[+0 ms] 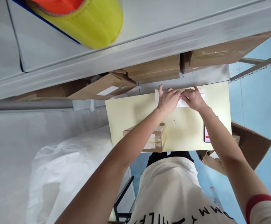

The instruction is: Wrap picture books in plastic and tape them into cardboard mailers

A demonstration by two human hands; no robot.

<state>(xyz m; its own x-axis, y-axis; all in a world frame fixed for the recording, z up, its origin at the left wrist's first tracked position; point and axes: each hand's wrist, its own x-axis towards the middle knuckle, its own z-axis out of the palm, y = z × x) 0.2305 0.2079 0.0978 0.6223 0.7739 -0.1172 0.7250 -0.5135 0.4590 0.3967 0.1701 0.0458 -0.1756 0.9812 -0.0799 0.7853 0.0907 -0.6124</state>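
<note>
Near the far edge of the pale yellow table, both my hands meet over white paper [183, 103] that looks like printed sheets or labels. The fingers of my left hand [169, 99] are curled, their tips at the paper's upper part. My right hand [193, 98] pinches the same paper from the right, its fingertips almost touching the left ones. Much of the paper is hidden under the hands, and its print is too small to read. A taped cardboard box [158, 140] with a white label sits at the near edge, partly behind my left forearm.
A phone [207, 135] lies by my right forearm on the table [184, 124]. Cardboard boxes [154, 70] line the shelf beyond. An open carton [252, 143] stands at right, white plastic bags [72, 171] at left. A yellow tape roll [98, 25] rests on the shelf above.
</note>
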